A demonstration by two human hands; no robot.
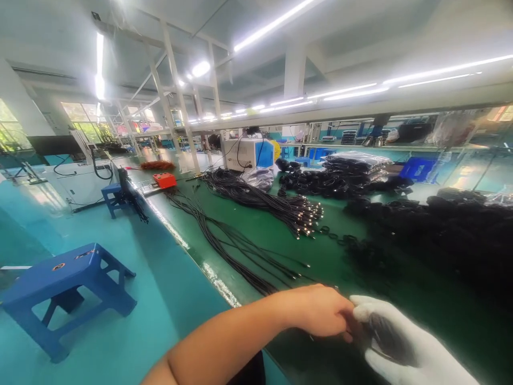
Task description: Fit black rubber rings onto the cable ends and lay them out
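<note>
Gloved right hand (395,321) holds a black item (388,338).

The left arm (224,334) is bare and reaches rightward from the bottom edge, elbow bent. The left hand (320,310) is back up, fingers curled downward, tips meeting the right hand (427,345), white-gloved, its thumb and fingers curved in a grip.

A factory workshop can be recognised by the long green counter (331,267), on which bundled black cables (256,197), mounds of black parts (433,230) and a boxy machine (240,153) are set out. Bright tube lights (276,23) are mounted overhead, white metal framework (172,64) is raised behind, and blue plastic stools (74,272) are placed on the teal floor (160,289).
</note>
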